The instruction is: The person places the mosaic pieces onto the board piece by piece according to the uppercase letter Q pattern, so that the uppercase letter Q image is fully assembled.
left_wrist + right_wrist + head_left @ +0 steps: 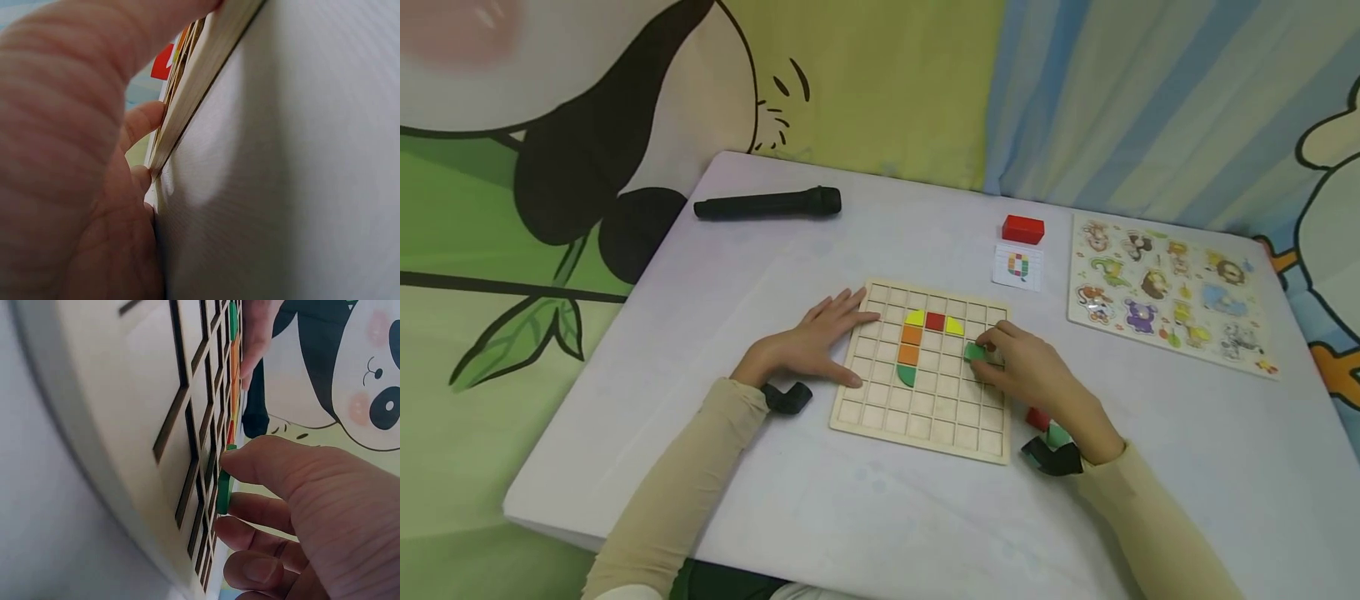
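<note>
A wooden grid board lies on the white table. My left hand is spread with straight fingers against the board's left edge; the left wrist view shows fingers touching its side. Between thumb and fingers, my right hand pinches a green tile at the grid's right side. On the grid, a red tile sits between two yellow quarter-round tiles. Below the left yellow one come two orange tiles and a green quarter-round tile. Whether the pinched tile touches the grid, I cannot tell.
By my right wrist lie a loose red piece and a green piece, partly hidden. Behind the board are a pattern card and a red block. An animal puzzle lies right, a black microphone back left.
</note>
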A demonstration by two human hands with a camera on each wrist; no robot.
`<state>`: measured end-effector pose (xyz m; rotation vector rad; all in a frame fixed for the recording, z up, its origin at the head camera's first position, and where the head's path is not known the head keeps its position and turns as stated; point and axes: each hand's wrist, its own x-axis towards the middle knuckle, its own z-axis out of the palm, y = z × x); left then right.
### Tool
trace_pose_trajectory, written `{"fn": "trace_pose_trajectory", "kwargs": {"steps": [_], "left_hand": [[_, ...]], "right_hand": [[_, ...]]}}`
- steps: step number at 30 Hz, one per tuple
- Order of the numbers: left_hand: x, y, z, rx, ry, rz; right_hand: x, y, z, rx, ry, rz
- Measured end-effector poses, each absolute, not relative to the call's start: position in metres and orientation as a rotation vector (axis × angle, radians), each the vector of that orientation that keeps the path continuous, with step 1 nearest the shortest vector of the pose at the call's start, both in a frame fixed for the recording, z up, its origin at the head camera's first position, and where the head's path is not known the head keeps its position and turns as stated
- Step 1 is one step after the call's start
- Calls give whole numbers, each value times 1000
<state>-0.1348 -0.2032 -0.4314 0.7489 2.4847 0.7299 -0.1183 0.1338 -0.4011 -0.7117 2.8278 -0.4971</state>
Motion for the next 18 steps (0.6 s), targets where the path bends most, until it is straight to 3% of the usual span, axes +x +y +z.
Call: {"fn": "trace_pose_trajectory", "kwargs": {"steps": [18], "left_hand": [[-136, -204, -435, 761, 2484, 726]], "right_hand": [[-129, 108, -401, -745, 2806, -464]]}}
